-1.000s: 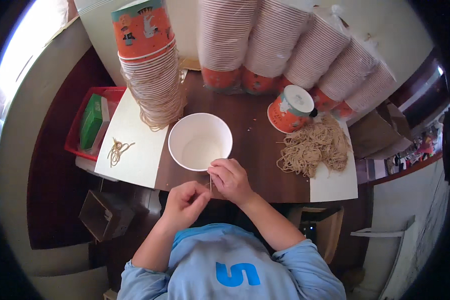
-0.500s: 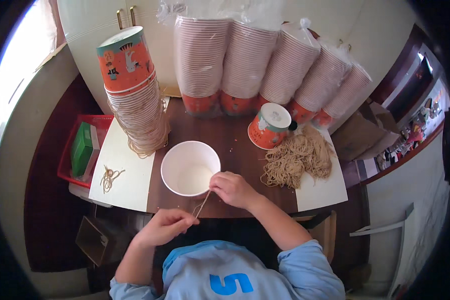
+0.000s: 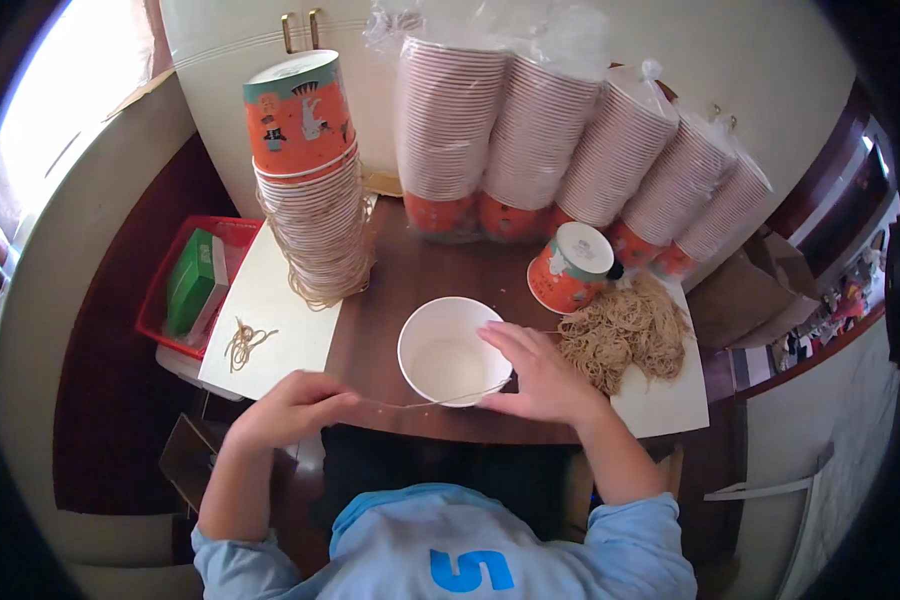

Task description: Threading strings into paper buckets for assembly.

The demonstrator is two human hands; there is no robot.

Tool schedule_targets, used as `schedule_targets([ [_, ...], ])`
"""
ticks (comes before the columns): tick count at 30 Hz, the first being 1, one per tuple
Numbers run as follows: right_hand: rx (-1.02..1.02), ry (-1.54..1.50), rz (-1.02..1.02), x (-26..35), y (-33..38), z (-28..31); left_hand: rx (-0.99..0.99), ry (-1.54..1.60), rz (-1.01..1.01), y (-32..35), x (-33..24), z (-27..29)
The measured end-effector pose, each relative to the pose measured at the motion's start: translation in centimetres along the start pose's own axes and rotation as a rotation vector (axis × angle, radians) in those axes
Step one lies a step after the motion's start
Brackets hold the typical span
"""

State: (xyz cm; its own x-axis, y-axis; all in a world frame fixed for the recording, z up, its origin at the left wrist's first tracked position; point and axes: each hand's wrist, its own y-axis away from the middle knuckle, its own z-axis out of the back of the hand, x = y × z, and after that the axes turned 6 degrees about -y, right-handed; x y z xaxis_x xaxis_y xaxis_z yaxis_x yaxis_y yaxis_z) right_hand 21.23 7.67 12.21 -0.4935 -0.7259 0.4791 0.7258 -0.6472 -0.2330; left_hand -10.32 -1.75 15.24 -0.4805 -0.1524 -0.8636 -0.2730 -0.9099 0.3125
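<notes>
At the near edge of the dark wooden table [image 3: 425,275], a thin tan string [image 3: 440,402] is stretched taut between the two hands, crossing the near rim of an open white paper bowl [image 3: 452,350]. The left hand [image 3: 288,408] pinches one end of the string between thumb and fingertips, out past the table's near edge. The right hand [image 3: 538,372] lies with fingers extended over the bowl's right rim; it appears to pin the string's other end with the thumb, though the contact is too small to see clearly. The bowl stands upright near the middle of the near edge.

Just right of the right hand, a heap of tan strings [image 3: 625,330] rests on a white sheet [image 3: 670,400] at the near right corner. An orange printed cup [image 3: 568,268] lies tilted at the heap's far side, touching it. Toward the left edge, a tall stack of nested cups [image 3: 310,200], strings draped round its lower part, stands at the far end of a second white sheet [image 3: 270,320], on which a small bundle of strings [image 3: 245,342] lies. A red tray [image 3: 170,290] holding a green box [image 3: 195,280] sits beyond the left edge. Along the far edge lean bagged sleeves of cups [image 3: 580,140].
</notes>
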Motion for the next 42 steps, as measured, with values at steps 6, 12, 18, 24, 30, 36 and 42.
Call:
schedule_targets([
  [6, 0.088, -1.139, -0.276, 5.3, -2.6, -4.0, 0.037, -0.039, -0.337, -5.9, -5.1, -2.8],
  [12, -0.068, -0.888, -0.397, 2.1, -1.2, -0.9, 0.259, 0.269, -0.013, -7.4, -1.6, -2.0],
  [18, -0.119, -0.843, -0.412, 0.0, 0.3, -1.6, 0.232, 0.486, 0.091, -6.6, 0.2, -3.8],
  [24, -0.133, -0.312, -0.075, 2.8, -0.9, -2.0, 0.228, 0.42, 0.014, -7.1, -0.4, -4.7],
  [30, 0.017, -0.941, -0.217, 4.6, -2.3, -4.4, 0.279, 0.574, 0.053, -7.7, -1.9, -6.1],
  [36, -0.056, -0.722, -0.291, 4.7, -1.9, -3.7, 0.313, 0.815, 0.171, -7.8, -0.1, -5.4],
  [42, -0.313, -0.502, -0.12, 3.4, -1.0, -4.5, 0.306, 0.769, 0.201, -7.7, 0.0, -5.4],
])
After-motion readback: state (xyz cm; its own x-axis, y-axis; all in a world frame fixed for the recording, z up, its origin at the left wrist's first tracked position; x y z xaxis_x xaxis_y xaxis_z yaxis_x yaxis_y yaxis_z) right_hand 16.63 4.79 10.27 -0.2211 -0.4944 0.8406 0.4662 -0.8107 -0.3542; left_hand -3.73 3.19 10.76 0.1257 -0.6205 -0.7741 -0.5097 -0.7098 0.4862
